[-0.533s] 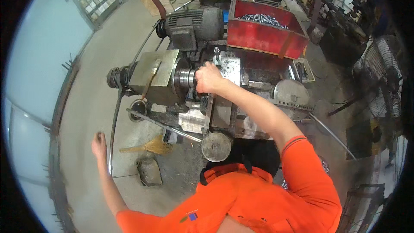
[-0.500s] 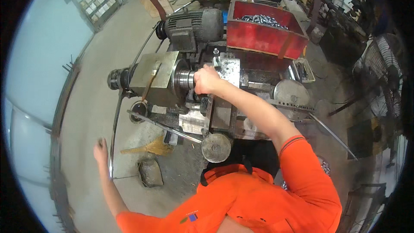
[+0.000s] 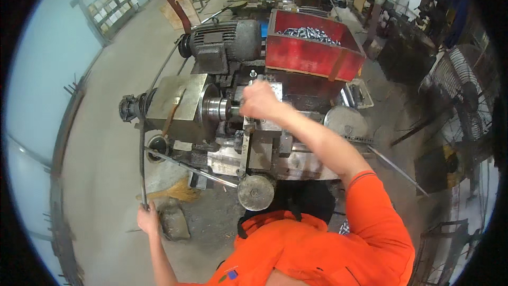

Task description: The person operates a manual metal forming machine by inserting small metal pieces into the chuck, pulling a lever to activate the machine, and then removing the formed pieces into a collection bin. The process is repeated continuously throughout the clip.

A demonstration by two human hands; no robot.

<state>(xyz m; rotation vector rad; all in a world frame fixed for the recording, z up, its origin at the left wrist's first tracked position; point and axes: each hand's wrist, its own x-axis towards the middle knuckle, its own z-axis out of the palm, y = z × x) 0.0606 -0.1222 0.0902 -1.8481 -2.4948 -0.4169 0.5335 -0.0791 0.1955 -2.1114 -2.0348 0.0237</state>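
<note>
My left hand is closed around the lower end of a long dark lever, low on the left beside the small lathe. The lever rises to the rear end of the headstock. My right hand is closed, with its fingers curled, just right of the shiny spindle nose. Between spindle and hand shows a short metal piece. What the right fingers grip is hidden under them. Below that hand lies the tool slide, with a flat bar and a round disc handwheel toward me.
An electric motor sits behind the headstock. Beyond the lathe stands a red bin of small metal parts. A steel rod sticks out left of the handwheel. A broom head lies on the floor; a fan stands right.
My left hand has moved from open air onto the lever's end, and the lever has swung slightly right. My right hand has shifted right, away from the spindle nose. The view has shifted slightly.
</note>
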